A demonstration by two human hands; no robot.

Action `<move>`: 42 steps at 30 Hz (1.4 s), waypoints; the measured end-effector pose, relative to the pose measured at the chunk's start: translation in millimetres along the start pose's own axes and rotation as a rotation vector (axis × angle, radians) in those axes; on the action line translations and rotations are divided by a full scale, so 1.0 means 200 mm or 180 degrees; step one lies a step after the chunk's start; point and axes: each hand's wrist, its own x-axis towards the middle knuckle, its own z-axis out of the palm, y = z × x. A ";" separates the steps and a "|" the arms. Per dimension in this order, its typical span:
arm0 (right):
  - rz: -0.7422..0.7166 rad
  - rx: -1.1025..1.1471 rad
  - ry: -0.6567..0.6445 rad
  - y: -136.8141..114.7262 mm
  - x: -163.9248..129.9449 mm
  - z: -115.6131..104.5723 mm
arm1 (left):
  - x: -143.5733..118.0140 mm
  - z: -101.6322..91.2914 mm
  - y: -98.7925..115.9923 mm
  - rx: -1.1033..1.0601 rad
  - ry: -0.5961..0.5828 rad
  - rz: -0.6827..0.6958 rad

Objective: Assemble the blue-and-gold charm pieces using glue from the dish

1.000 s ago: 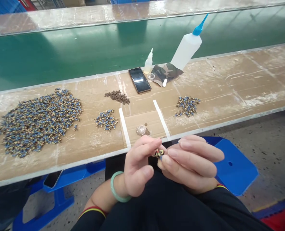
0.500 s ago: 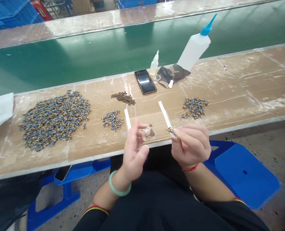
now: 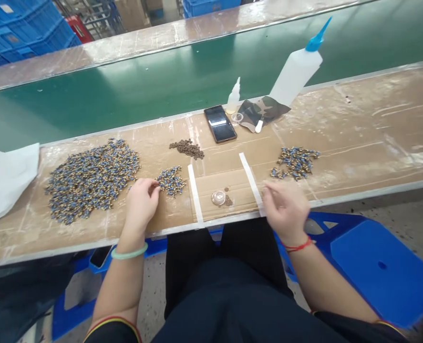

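Note:
My left hand [image 3: 142,202] is at the left edge of a small pile of blue-and-brass parts [image 3: 171,181], thumb and fingertips pinched together; what lies between them is too small to name. A much larger heap of the same parts [image 3: 93,178] spreads to its left. Slightly smeared by motion, my right hand [image 3: 287,209] is closed in a pinch beside the right white strip [image 3: 251,181], and its fingertips hide whatever they hold. Just beyond it lies another small pile of such parts [image 3: 296,162]. Between my hands, a small clear round dish [image 3: 218,197] sits on a cardboard piece [image 3: 207,183].
Small brown discs [image 3: 188,148] lie beyond the left white strip [image 3: 195,193]. Farther back are a phone [image 3: 220,124], a small dropper bottle [image 3: 234,97], a camouflage cloth [image 3: 264,112] and a large white bottle [image 3: 297,74]. Blue stools [image 3: 383,262] stand below the table edge.
My left hand has moved left, from near the dish to the small pile, and its fingers have closed. My right hand has shifted slightly right; the small part at its fingertips no longer shows.

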 end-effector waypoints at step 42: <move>0.1949 0.3390 -0.0907 -0.20 -0.21 0.08 | 0.47 0.28 0.33 0.0574 -0.0436 0.1513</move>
